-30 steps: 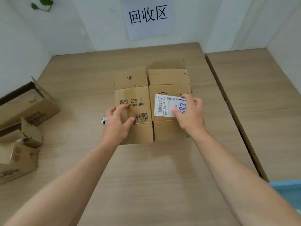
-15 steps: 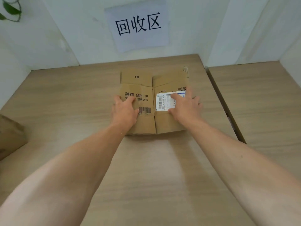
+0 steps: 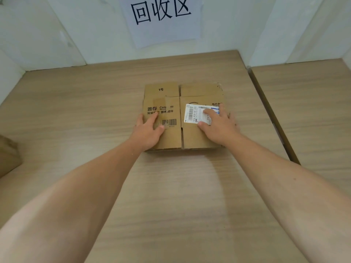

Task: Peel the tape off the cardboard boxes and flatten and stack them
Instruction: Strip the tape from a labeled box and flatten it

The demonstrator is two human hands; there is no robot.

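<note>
Both hands press flat, fingers spread — left hand (image 3: 150, 130), right hand (image 3: 218, 126) — on a flattened cardboard box (image 3: 171, 92) at frame centre, beneath a wall sign (image 3: 161, 19). This box looks done; another box (image 3: 7, 154) at the left edge likely remains.

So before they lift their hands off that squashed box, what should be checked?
1. Flattened cardboard box lies flat on the wooden table: ok.
2. Left hand presses its left half, fingers straight: ok.
3. Right hand presses its right half, partly over the shipping label: ok.
4. All tape peeled off: cannot tell; a paler strip crosses the print.
5. Box lies in front of the 回收区 sign: ok.
6. Second cardboard box ready to take: cannot tell; only its corner shows at the left edge.
</note>
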